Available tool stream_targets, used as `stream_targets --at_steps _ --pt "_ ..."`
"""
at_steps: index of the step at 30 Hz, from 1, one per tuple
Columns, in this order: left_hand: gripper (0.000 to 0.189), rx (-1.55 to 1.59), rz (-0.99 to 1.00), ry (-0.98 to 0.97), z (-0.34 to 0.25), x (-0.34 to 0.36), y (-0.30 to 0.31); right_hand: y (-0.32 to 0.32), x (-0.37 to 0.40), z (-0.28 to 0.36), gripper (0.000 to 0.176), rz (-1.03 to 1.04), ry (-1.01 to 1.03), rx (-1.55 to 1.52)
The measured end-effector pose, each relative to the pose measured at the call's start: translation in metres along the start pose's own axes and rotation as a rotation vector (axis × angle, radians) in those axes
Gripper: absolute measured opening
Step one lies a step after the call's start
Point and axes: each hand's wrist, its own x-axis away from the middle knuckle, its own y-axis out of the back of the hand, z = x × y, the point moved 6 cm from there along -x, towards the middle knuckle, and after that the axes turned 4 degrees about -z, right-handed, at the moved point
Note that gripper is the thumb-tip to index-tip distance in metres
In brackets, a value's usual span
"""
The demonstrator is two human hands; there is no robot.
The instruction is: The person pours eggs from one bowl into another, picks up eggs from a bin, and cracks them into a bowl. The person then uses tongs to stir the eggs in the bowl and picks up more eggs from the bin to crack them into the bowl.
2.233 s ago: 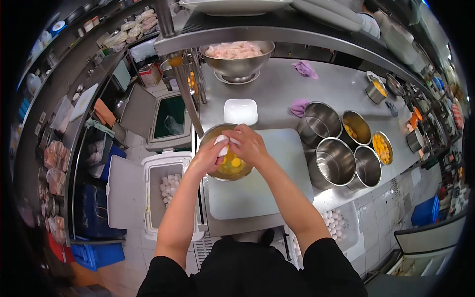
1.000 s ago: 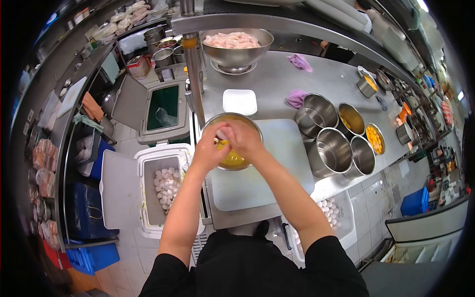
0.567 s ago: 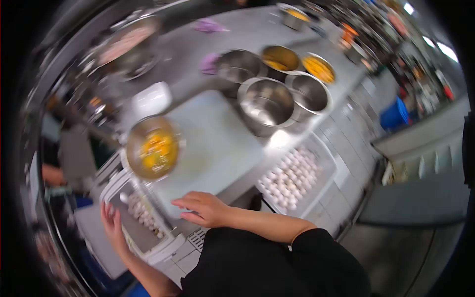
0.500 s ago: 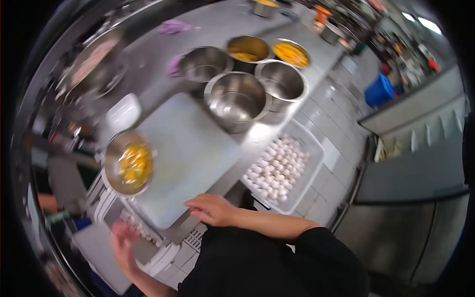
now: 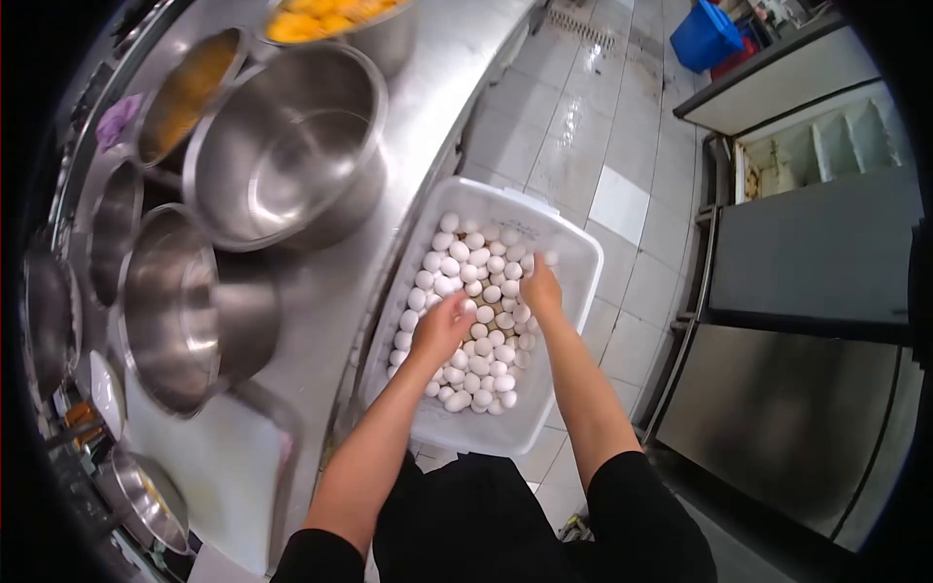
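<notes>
Both my hands reach into a white plastic bin (image 5: 586,282) filled with white eggs (image 5: 478,364). My left hand (image 5: 442,330) is over the middle of the eggs, its fingers curled at an egg. Toward the bin's right side, my right hand (image 5: 540,289) has its fingers down among the eggs, and an egg shows beside its fingertips. The fingertips of the right hand are partly hidden, so its grip is hard to make out.
Left of the bin, a steel counter (image 5: 408,146) holds large steel bowls (image 5: 282,146), a pot with yellow contents (image 5: 321,19), a cutting board (image 5: 209,466) and a bowl (image 5: 146,500). A steel cabinet (image 5: 777,418) stands at right on the tiled floor.
The view has turned toward the bin, which now sits in the centre. Both hands have moved from near the cutting board into the eggs.
</notes>
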Motion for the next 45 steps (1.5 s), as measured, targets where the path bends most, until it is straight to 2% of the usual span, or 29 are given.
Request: stream_targets --at_steps 4,5,7,8,10,11,12,15,17,18,20,21,22,23,24,26,27,29,31,32,34,35,36,38,39,40,42,43,45 --pt "0.052 -0.149 -0.047 -0.079 -0.017 -0.108 -0.084 -0.040 -0.041 -0.025 0.054 0.104 -0.030 0.154" --pt "0.052 -0.147 -0.030 -0.068 -0.015 -0.127 -0.100 -0.044 -0.047 -0.028 0.054 0.095 -0.004 0.210" --pt "0.062 -0.395 -0.121 -0.048 -0.017 -0.162 -0.117 -0.046 -0.054 -0.029 0.053 0.092 0.015 0.275" --pt "0.062 -0.389 -0.108 -0.039 -0.017 -0.174 -0.125 -0.045 -0.054 -0.028 0.050 0.108 0.018 0.284" --pt "0.066 -0.428 0.038 0.143 -0.008 -0.190 -0.137 -0.040 -0.051 -0.024 0.048 0.126 0.017 0.296" --pt "0.063 -0.473 -0.019 0.150 -0.006 -0.195 -0.142 -0.041 -0.050 -0.024 0.043 0.141 -0.001 0.291" --pt "0.063 -0.474 -0.018 0.149 -0.003 -0.197 -0.146 -0.039 -0.050 -0.023 0.038 0.154 -0.017 0.281" --pt "0.058 -0.515 -0.003 0.048 0.003 -0.196 -0.148 -0.038 -0.046 -0.023 0.042 0.146 -0.007 0.231" --pt "0.053 -0.444 -0.111 -0.007 0.005 -0.186 -0.137 -0.028 -0.034 -0.022 0.043 0.183 -0.004 0.170" --pt "0.053 -0.444 -0.115 -0.013 0.006 -0.177 -0.129 -0.024 -0.024 -0.021 0.046 0.223 -0.002 0.114" --pt "0.041 -0.094 -0.165 0.078 0.018 -0.146 -0.102 -0.013 0.007 -0.013 0.049 0.210 -0.006 0.105" --pt "0.037 0.202 -0.111 0.184 0.032 -0.124 -0.097 -0.008 0.027 -0.008 0.053 0.203 -0.009 0.096" --pt "0.035 0.499 -0.060 0.279 0.044 -0.098 -0.091 -0.009 0.047 -0.010 0.056 0.212 0.025 -0.119" --pt "0.037 0.677 0.003 0.289 0.042 -0.064 -0.076 -0.014 0.069 -0.011 0.057 0.346 -0.009 -0.164" --pt "0.041 0.854 0.066 0.291 0.035 -0.025 -0.059 -0.016 0.096 -0.012 0.057 0.395 0.019 -0.325" --pt "0.046 0.930 0.059 0.341 0.017 0.055 -0.019 -0.023 0.162 -0.014 0.058 0.534 0.011 -0.699" --pt "0.052 0.944 0.152 0.396 0.003 0.095 0.005 -0.023 0.194 -0.008 0.060 0.630 -0.026 -0.909" --pt "0.057 1.016 0.279 0.367 -0.024 0.167 0.060 0.029 0.249 0.049 0.066 0.826 -0.033 -1.080" --pt "0.061 1.110 0.287 0.432 -0.040 0.237 0.113 0.070 0.292 0.105 0.061 0.949 0.046 -1.207" --pt "0.056 1.107 0.248 0.355 -0.053 0.265 0.143 0.081 0.311 0.129 0.061 1.024 0.114 -1.187" --pt "0.051 1.098 0.132 0.388 -0.050 0.327 0.196 0.102 0.345 0.188 0.063 1.188 0.382 -1.126" --pt "0.041 1.031 0.001 0.421 -0.056 0.357 0.230 0.118 0.364 0.228 0.063 1.272 0.453 -1.095" --pt "0.041 1.047 -0.096 0.394 -0.064 0.384 0.264 0.133 0.384 0.267 0.062 1.347 0.522 -1.011" --pt "0.033 0.901 -0.487 0.479 -0.056 0.448 0.328 0.139 0.430 0.341 0.062 1.457 0.648 -0.894" --pt "0.026 0.913 -0.669 0.338 -0.039 0.476 0.354 0.141 0.457 0.383 0.059 1.463 0.752 -0.895" --pt "0.028 0.972 -0.849 0.329 -0.021 0.504 0.386 0.142 0.483 0.423 0.057 1.455 0.851 -0.901" --pt "0.041 1.021 -1.174 0.262 0.025 0.544 0.458 0.110 0.527 0.494 0.048 1.416 0.918 -0.801" --pt "0.047 1.003 -1.324 0.209 0.045 0.558 0.495 0.091 0.549 0.531 0.045 1.467 0.815 -0.852" --pt "0.048 1.101 -1.563 0.001 0.072 0.581 0.563 0.060 0.590 0.606 0.042 1.503 0.608 -1.009"
